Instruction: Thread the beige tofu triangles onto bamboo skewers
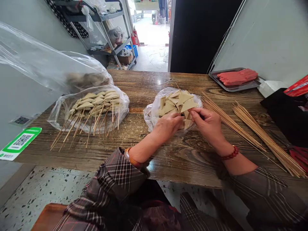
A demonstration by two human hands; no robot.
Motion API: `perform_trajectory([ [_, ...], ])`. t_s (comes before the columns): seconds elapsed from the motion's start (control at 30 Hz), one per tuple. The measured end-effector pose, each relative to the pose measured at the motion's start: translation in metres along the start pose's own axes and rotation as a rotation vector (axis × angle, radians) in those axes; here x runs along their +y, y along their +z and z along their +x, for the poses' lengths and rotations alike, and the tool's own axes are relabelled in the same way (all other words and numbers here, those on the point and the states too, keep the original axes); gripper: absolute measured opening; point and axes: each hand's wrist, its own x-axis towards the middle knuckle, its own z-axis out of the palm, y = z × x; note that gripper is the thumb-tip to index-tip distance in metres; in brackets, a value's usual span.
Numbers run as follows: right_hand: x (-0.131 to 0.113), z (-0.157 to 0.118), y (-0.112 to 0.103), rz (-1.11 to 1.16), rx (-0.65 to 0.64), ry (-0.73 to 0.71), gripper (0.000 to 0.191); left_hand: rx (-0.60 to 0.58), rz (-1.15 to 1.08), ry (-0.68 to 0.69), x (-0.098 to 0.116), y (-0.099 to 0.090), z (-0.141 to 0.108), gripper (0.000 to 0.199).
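Note:
A clear plastic bag (149, 116) at the middle of the table holds a heap of beige triangular pieces (169, 104). My right hand (207, 123) pinches one triangular piece (188, 104) between thumb and fingers at the right side of the heap. Over the front of the same bag lies my left hand (168, 125), fingers bent down toward the pieces; what its fingertips hold, if anything, is hidden. To the left, skewered beige pieces (96, 102) rest in another open plastic bag (124, 102), their sticks pointing toward me.
Two bundles of thin sticks, one nearer (231, 123) and one farther right (267, 138), lie right of my right hand. A black tray (231, 87) with red food (237, 77) stands at the back right. A green-and-white code card (21, 142) is at the left edge.

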Motion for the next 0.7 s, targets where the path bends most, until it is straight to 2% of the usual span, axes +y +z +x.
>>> perform_trajectory([
  [0.1, 0.000, -0.001, -0.001, 0.018, 0.004, 0.001, 0.027, 0.211, -0.408, -0.245, -0.009, -0.007, 0.001, 0.017],
  [0.17, 0.000, -0.002, -0.001, 0.009, 0.006, -0.010, 0.026, 0.295, -0.766, -0.409, -0.014, -0.015, 0.002, 0.017],
  [0.23, -0.001, -0.003, -0.001, -0.008, 0.001, -0.021, 0.026, 0.362, -1.085, -0.511, -0.016, -0.023, 0.004, 0.015],
  [0.3, -0.001, -0.005, 0.000, -0.016, -0.021, -0.037, 0.026, 0.434, -1.281, -0.547, -0.016, -0.030, 0.006, 0.011],
  [0.43, -0.002, -0.010, 0.003, -0.017, -0.072, -0.083, 0.024, 0.527, -1.430, -0.584, -0.017, -0.040, 0.008, 0.016],
  [0.57, -0.005, -0.014, 0.006, -0.035, -0.110, -0.127, 0.021, 0.555, -1.442, -0.579, -0.021, -0.044, 0.006, 0.023],
  [0.7, -0.008, -0.015, 0.008, -0.028, -0.148, -0.184, 0.019, 0.573, -1.340, -0.508, -0.026, -0.043, 0.004, 0.010],
])
